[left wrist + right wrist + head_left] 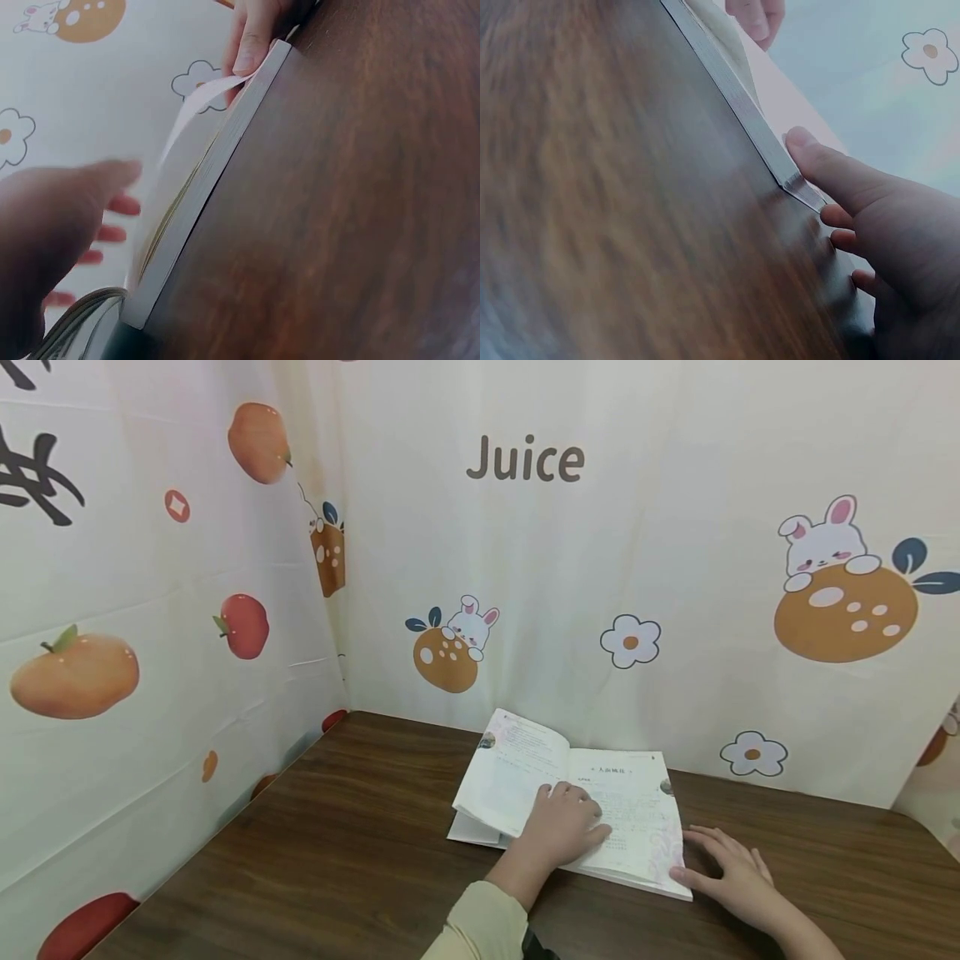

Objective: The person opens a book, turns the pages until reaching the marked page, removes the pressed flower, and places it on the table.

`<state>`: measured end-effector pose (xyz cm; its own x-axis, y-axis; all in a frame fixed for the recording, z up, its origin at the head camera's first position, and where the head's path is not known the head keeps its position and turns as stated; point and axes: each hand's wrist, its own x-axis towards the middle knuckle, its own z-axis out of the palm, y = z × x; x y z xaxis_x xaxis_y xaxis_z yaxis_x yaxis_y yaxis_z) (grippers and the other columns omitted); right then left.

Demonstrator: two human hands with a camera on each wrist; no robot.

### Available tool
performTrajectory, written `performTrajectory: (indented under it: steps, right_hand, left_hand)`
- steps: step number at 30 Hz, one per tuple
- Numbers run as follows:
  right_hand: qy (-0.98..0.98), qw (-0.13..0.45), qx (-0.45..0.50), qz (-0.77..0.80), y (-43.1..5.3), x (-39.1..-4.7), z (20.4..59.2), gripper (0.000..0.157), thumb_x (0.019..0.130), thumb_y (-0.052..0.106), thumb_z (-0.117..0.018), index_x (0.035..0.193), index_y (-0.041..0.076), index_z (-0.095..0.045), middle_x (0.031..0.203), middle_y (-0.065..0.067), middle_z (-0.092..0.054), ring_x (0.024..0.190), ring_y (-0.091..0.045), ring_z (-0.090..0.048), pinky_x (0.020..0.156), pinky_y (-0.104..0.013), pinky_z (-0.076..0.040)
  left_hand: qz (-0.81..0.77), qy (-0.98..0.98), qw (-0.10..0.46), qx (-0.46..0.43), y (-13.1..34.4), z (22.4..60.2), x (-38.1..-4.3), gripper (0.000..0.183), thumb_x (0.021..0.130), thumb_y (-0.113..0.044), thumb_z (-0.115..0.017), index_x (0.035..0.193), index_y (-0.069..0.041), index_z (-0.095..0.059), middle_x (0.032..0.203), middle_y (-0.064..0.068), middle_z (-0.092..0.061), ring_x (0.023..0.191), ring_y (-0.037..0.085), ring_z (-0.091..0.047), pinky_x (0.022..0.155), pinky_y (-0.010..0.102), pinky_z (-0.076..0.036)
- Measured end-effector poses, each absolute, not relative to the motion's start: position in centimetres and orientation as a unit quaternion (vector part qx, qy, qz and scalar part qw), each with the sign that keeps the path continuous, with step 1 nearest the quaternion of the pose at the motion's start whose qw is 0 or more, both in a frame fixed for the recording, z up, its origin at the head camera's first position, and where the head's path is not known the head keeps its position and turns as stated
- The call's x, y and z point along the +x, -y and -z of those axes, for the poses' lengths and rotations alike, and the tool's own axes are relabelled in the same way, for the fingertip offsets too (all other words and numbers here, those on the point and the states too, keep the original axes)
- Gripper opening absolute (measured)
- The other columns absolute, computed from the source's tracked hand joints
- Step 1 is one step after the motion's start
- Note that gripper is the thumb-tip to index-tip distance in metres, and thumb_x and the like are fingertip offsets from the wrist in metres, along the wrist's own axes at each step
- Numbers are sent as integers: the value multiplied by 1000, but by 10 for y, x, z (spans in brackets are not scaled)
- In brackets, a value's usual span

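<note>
An open book (633, 802) with printed white pages lies on the dark wooden table. My left hand (562, 822) is over the middle of the book near the fold, its fingers loosely bent. In the left wrist view this hand (56, 232) is blurred, thumb and fingers apart beside a curved page (176, 135) that stands off the stack. At the book's lower right corner, my right hand (731, 872) holds the edge. Its thumb (817, 154) presses on the page, and the other fingers rest along the side; their tips are partly hidden.
The brown table (315, 852) extends on both sides of the book. A pale printed curtain (555, 568) hangs just behind the book, and another curtain (172, 568) lines the table's left edge.
</note>
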<state>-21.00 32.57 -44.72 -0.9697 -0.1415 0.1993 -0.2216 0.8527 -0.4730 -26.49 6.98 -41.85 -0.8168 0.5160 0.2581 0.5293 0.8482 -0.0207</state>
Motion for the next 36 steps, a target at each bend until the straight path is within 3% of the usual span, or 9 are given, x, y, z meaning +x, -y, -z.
performTrajectory:
  steps: [3, 11, 20, 29, 36]
  right_hand:
    - [961, 72, 92, -251, -325, -210, 446, 66, 80, 47, -66, 126, 3, -51, 133, -27, -40, 122, -52, -25, 88, -75, -5]
    - [962, 64, 89, -250, -325, -210, 445, 65, 81, 46, -65, 127, 3, -51, 134, -27, -40, 123, -52, -23, 89, -74, -5]
    - [962, 66, 92, -250, -325, -211, 447, 65, 81, 46, -65, 127, 3, -51, 133, -28, -40, 122, -53, -23, 88, -74, -5]
    - [960, 65, 88, -256, -326, -212, 447, 61, 85, 45, -61, 128, 3, -51, 134, -27, -40, 123, -52, -23, 89, -75, -4]
    - [961, 51, 80, -260, -326, -214, 446, 58, 89, 45, -56, 129, 4, -50, 135, -28, -38, 123, -53, -21, 88, -76, -3]
  left_hand:
    - [45, 934, 129, -331, -67, 418, -265, 45, 87, -66, -39, 110, -37, -65, 117, -14, -56, 116, 10, -44, 94, 36, -36]
    - [76, 875, 160, -450, -64, 414, -265, 67, 61, -78, -60, 113, -36, -59, 115, -16, -49, 115, 5, -37, 96, 27, -31]
    - [61, 872, 147, -463, -64, 413, -265, 55, 70, -67, -64, 115, -36, -58, 118, -16, -47, 117, 5, -35, 99, 27, -29]
    - [50, 858, 192, -473, -64, 414, -266, 43, 76, -55, -67, 113, -34, -60, 119, -13, -47, 117, 7, -36, 95, 26, -31]
    - [66, 847, 231, -475, -63, 415, -268, 57, 76, -49, -69, 126, -31, -51, 131, -6, -41, 125, 11, -30, 100, 28, -28]
